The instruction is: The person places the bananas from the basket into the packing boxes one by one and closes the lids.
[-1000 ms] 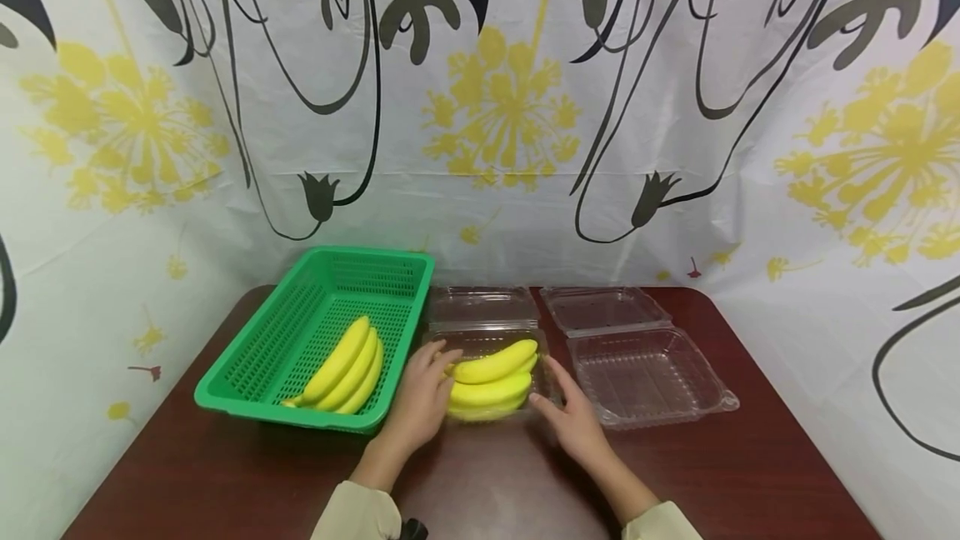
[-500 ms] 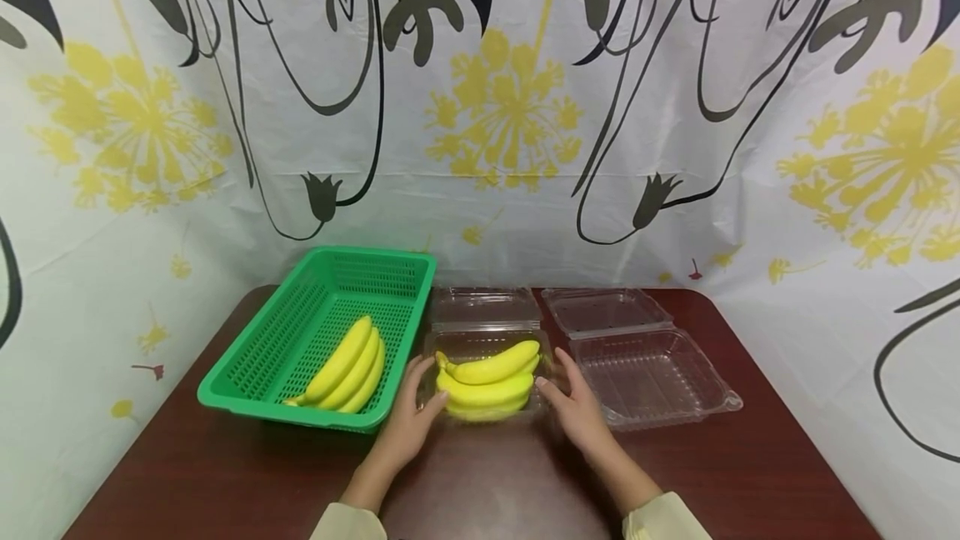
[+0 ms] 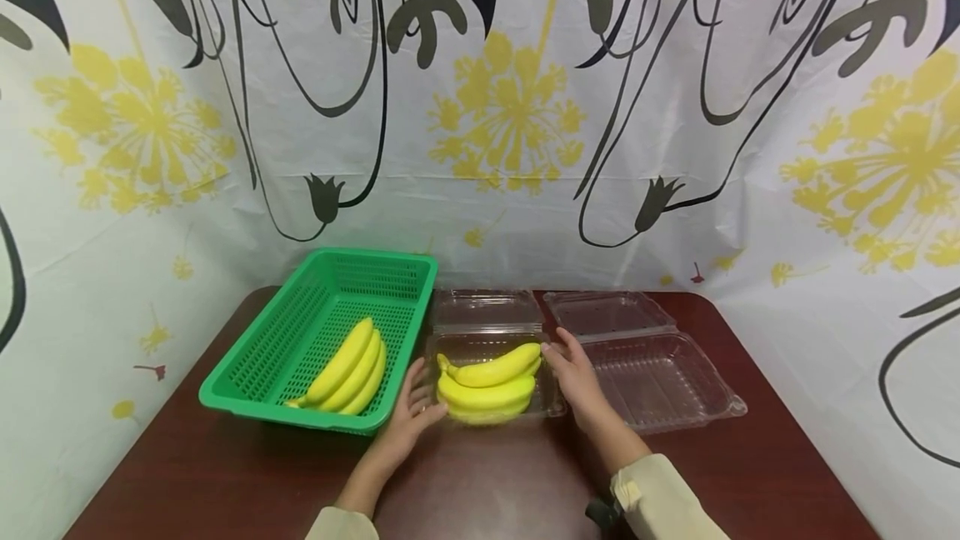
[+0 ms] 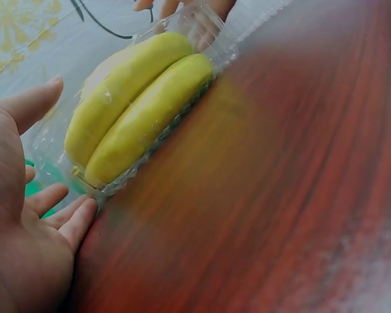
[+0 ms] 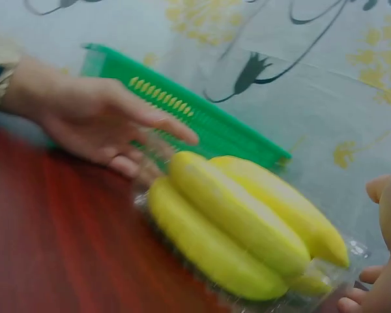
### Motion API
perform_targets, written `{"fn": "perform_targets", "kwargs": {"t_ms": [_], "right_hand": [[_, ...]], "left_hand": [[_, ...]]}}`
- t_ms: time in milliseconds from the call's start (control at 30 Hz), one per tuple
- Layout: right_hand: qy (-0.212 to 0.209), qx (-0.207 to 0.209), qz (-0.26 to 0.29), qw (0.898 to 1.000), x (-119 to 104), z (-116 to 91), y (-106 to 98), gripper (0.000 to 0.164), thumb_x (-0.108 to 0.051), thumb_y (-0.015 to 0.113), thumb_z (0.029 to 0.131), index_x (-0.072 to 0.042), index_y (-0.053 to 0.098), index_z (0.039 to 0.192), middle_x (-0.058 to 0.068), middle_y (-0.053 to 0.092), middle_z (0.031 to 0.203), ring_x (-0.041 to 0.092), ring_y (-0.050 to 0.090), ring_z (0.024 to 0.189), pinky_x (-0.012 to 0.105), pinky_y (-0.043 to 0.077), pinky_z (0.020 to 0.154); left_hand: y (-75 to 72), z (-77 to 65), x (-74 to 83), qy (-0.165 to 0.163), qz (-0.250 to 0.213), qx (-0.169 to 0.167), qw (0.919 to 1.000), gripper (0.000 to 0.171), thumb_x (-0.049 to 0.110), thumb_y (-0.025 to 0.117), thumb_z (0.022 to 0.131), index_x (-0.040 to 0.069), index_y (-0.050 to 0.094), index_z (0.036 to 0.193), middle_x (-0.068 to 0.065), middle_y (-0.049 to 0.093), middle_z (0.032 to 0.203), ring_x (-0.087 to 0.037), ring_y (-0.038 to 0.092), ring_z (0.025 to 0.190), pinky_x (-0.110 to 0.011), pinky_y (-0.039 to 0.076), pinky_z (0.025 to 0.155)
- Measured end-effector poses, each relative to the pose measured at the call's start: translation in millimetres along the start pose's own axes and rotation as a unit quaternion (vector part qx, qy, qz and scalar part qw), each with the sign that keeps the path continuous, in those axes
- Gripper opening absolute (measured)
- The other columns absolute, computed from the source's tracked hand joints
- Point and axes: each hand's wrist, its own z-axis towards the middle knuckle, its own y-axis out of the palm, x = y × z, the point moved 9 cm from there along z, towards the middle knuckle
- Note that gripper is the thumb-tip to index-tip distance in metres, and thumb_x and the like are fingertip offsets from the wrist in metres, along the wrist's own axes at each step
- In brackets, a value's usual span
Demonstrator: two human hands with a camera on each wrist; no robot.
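Observation:
A bunch of yellow bananas (image 3: 487,386) lies in a clear plastic clamshell container (image 3: 553,407) whose lid (image 3: 487,307) is folded back. At its left side is my left hand (image 3: 408,419), fingers extended; in the left wrist view its fingertips (image 4: 85,212) are by the container's lower corner. My right hand (image 3: 581,386) is at the right side, fingers loosely extended near the banana ends. The right wrist view shows the bananas (image 5: 228,222) between the left hand (image 5: 98,120) and part of the right hand (image 5: 388,254). Neither hand grips anything.
A green plastic basket (image 3: 262,340) stands at the left with another banana bunch (image 3: 345,369) inside. To the right lies a second clear container (image 3: 660,377), lid (image 3: 611,312) folded back. A patterned cloth (image 3: 510,223) hangs behind the dark red table (image 3: 247,482).
My left hand has left the stem end of the bananas and moved down and left to the container's side. My right hand has shifted slightly up and right. The bananas stay in the container.

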Motion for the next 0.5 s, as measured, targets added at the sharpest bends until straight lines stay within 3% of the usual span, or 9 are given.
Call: {"fn": "perform_targets", "kwargs": {"t_ms": [167, 500], "right_hand": [[0.022, -0.006, 0.055, 0.998, -5.6, 17.1, 0.4, 0.067, -0.035, 0.048, 0.103, -0.007, 0.017, 0.155, 0.024, 0.027, 0.152, 0.041, 0.033, 0.136, 0.054, 0.030, 0.108], [0.036, -0.024, 0.117, 0.992, -4.9, 52.5, 2.6, 0.069, -0.042, 0.038, 0.104, -0.007, 0.009, 0.156, 0.026, 0.023, 0.154, 0.042, 0.028, 0.138, 0.053, 0.023, 0.112]], "left_hand": [[1.2, 0.2, 2.4, 0.011, 0.006, -0.004, 0.9999, 0.096, 0.009, 0.072, 0.084, 0.007, 0.008, 0.156, -0.025, 0.021, 0.154, -0.047, 0.032, 0.132, -0.059, 0.029, 0.105], [2.7, -0.4, 1.0, 0.009, 0.014, -0.011, 0.9998, 0.093, 0.009, 0.074, 0.082, 0.003, 0.016, 0.154, -0.025, 0.029, 0.151, -0.043, 0.037, 0.129, -0.055, 0.032, 0.104]]}}
